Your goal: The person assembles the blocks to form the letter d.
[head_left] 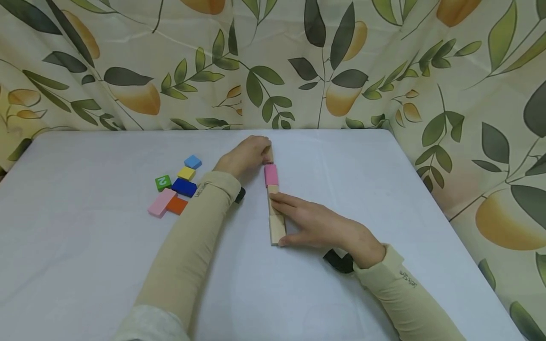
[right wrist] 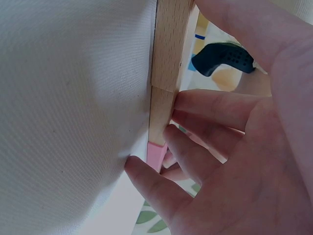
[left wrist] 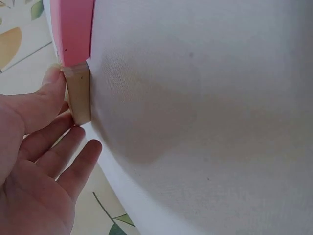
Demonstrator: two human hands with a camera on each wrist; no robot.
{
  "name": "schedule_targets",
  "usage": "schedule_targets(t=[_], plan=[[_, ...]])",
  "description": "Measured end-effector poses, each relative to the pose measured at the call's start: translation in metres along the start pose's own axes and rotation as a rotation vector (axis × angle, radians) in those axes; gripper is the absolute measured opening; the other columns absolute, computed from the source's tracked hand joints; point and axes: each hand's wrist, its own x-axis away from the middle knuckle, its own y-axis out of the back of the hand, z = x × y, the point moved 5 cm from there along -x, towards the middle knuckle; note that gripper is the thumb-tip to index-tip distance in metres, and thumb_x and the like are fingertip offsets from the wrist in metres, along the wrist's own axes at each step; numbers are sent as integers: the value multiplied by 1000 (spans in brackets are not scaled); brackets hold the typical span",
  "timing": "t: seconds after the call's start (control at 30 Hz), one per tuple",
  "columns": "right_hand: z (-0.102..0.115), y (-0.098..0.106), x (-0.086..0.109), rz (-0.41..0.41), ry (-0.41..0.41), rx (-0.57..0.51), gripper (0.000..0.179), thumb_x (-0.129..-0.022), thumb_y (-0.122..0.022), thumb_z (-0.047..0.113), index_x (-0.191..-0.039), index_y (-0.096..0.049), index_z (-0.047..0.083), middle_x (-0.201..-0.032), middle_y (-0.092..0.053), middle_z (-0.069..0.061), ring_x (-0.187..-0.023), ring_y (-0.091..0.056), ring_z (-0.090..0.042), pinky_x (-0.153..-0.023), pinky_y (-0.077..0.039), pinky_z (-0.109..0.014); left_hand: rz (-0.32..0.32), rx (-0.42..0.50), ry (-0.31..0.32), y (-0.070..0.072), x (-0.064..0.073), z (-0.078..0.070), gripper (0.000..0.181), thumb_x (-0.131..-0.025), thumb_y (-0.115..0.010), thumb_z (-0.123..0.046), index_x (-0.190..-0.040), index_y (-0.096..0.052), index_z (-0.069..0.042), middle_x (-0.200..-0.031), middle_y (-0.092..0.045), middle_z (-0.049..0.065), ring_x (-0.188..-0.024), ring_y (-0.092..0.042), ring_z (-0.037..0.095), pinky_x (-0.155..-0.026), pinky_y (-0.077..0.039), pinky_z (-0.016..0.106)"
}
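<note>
A straight line of blocks runs away from me on the white table. At its far end, my left hand point(head_left: 244, 157) pinches a plain wooden block point(left wrist: 80, 93) between thumb and fingers. That block's end meets a pink block point(head_left: 270, 175), which also shows in the left wrist view. Two more plain wooden blocks form the near part of the line, the nearest one point(head_left: 277, 229) and its neighbour point(right wrist: 162, 110). Along their right side lies my right hand point(head_left: 317, 222), fingers extended, fingertips touching the middle wooden block and thumb by the near end.
Left of the line, a loose group holds a light blue block point(head_left: 193, 162), a yellow block point(head_left: 186, 173), a green numbered block point(head_left: 163, 183), a dark blue block point(head_left: 184, 187), an orange block point(head_left: 177, 205) and a light pink block point(head_left: 162, 202). A leaf-patterned curtain point(head_left: 273, 66) hangs behind the table.
</note>
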Motion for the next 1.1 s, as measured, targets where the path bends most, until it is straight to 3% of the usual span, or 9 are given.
schedule_targets(t=[0.2, 0.67, 0.87, 0.93, 1.0, 1.1], plan=[[1, -1, 0, -1, 0, -1, 85, -87, -74, 42, -151, -37, 1, -163, -26, -8, -149, -32, -26, -116, -37, -44, -19, -20, -45, -3, 2, -2, 4, -96, -59, -2, -92, -59, -3, -89, -53, 7, -91, -49, 22, -88, -46, 35], [1, 0, -2, -12, 6, -5, 84, -87, -75, 40, -151, -38, 2, -163, -28, -8, -148, -34, -26, -114, -39, -45, -18, 4, -28, -5, 7, -5, 10, -96, -55, 3, -89, -56, -4, -86, -49, 5, -88, -47, 20, -84, -43, 31], [1, 0, -3, -11, 8, -4, 84, -87, -75, 41, -151, -37, 1, -163, -27, -8, -148, -33, -26, -115, -38, -45, 13, -10, -19, -5, 10, -7, 18, -94, -45, 9, -86, -53, -6, -104, -59, 10, -95, -49, 22, -87, -42, 32], [1, 0, -3, -10, 6, -4, 84, -87, -75, 41, -151, -37, 1, -163, -27, -8, -148, -33, -26, -115, -38, -45, 24, -22, -16, -5, 10, -7, 20, -95, -43, 9, -86, -52, -6, -120, -62, 13, -107, -54, 22, -94, -43, 31], [1, 0, -2, -9, 3, -3, 84, -87, -75, 41, -151, -37, 1, -163, -27, -8, -148, -33, -26, -115, -38, -45, 41, -38, -7, -4, 11, -7, 19, -98, -43, 5, -92, -56, -6, -137, -57, 15, -126, -53, 24, -106, -42, 32], [-1, -1, -1, -8, -4, -5, 84, -87, -75, 41, -151, -37, 1, -163, -26, -7, -148, -33, -26, -115, -38, -45, 63, -81, -4, -1, 13, -7, 15, -102, -46, -4, -107, -61, -3, -153, -43, 16, -144, -40, 28, -118, -34, 36]])
